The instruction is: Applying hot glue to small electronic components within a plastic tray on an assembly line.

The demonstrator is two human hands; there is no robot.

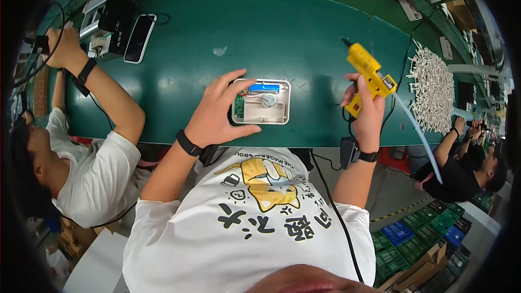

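Observation:
A white plastic case (287, 103) lies face up near the table's front edge. Inside it are a blue cylindrical battery (264, 88), a green circuit board (239, 106), a round silvery part (269, 100) and thin wires. My left hand (220, 103) spans the case's left end, index finger over its far edge and thumb along the near one, steadying it. Off to the right, my right hand (368, 109) grips a yellow hot glue gun (364, 64) by the handle. Its dark nozzle points far left, apart from the case, and a long whitish glue stick (417, 127) trails from its back.
A heap of small white parts (432, 89) covers the green table's (304, 38) right end. At the far left sit a phone (140, 38) and a black-and-silver box (108, 21). Co-workers (92, 168) flank me. A black cable (341, 217) crosses my shirt.

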